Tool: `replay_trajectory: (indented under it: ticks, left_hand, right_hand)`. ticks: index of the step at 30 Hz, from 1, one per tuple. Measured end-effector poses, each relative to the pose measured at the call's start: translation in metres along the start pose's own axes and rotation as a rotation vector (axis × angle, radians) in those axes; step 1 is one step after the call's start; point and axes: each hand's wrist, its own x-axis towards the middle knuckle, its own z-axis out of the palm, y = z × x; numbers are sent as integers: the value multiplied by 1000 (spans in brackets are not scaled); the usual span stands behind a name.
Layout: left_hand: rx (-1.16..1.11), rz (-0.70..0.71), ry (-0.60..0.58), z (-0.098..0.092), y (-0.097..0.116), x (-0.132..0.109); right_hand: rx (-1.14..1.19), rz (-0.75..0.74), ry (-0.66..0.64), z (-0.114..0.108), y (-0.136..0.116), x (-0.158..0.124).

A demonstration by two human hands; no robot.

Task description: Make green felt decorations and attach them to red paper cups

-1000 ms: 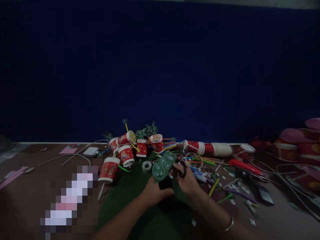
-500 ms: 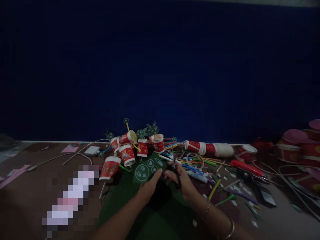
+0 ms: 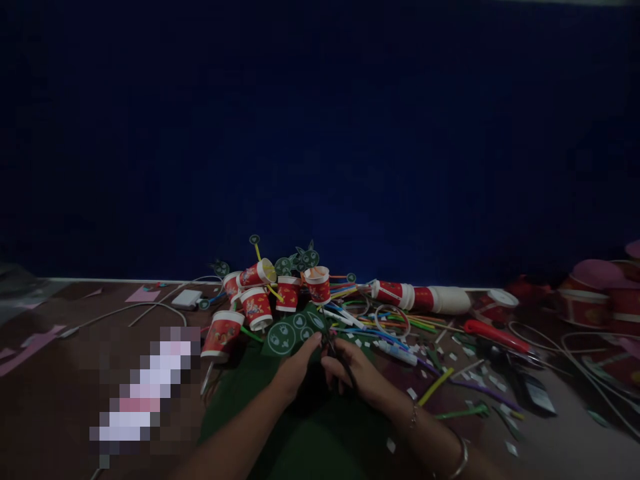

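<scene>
My left hand (image 3: 295,367) pinches the near edge of a green paper piece (image 3: 293,331) printed with white circles, which lies over a large green sheet (image 3: 250,400). My right hand (image 3: 350,370) is closed around black scissors (image 3: 337,353), whose blades point toward the printed piece, just right of my left fingers. Red paper cups (image 3: 257,307) with straws and green cut-out toppers cluster just beyond the printed piece.
Coloured straws (image 3: 395,327), paper scraps and a roll of tape lie right of my hands. A sleeve of stacked cups (image 3: 420,298), a red-handled tool (image 3: 493,335), cables and pink bowls (image 3: 595,280) lie further right. A white charger (image 3: 186,299) lies left, below a dark blue wall.
The green printed piece has come down from a raised tilt to lie low over the sheet. Both hands have moved closer together and nearer me, with the scissors now beside my left fingers.
</scene>
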Motion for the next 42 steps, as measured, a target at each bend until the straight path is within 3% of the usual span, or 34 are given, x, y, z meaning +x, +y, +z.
replay_trajectory:
  ticks: [3, 6, 15, 21, 29, 36, 42]
  left_hand:
    - [-15, -190, 27, 2, 8, -3]
    - [-65, -243, 10, 3, 15, -6]
    - [-164, -153, -42, 7, 19, -9]
    - [-60, -194, -42, 3, 7, -3]
    - [-136, -228, -93, 3, 9, -2]
    - [-80, -280, -20, 1, 13, -2]
    - [-93, -277, -66, 0, 4, 4]
  right_hand:
    - [0, -21, -8, -1, 2, 0]
    - [4, -29, 4, -1, 1, -1]
    - [34, -37, 59, 1, 3, 1]
    - [40, -28, 69, 1, 5, 1]
    - [50, -42, 63, -2, 3, 2]
    - [51, -31, 70, -3, 1, 2]
    - [19, -19, 47, -5, -1, 2]
